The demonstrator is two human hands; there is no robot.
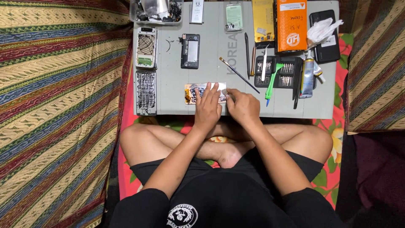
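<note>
While we press our left hand [207, 107] flat on the gold phone panel [192, 93] at the near edge of the grey tabletop [211, 63], our right hand [242, 107] pinches a small tool, with the stripped frames [190, 51] beyond already taken apart.

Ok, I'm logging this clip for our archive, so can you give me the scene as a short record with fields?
Setting: person sits cross-legged at a grey work mat laid on patterned cloth
Left hand: fingers spread flat on a gold phone part, pressing it to the mat
Right hand: at the part's right end, pinching something small; what it is cannot be told
Left of mat: two phone housings, one above the other
Centre: black phone frame, thin brush
Right: screwdriver bit set, green pry tool, orange box
</note>
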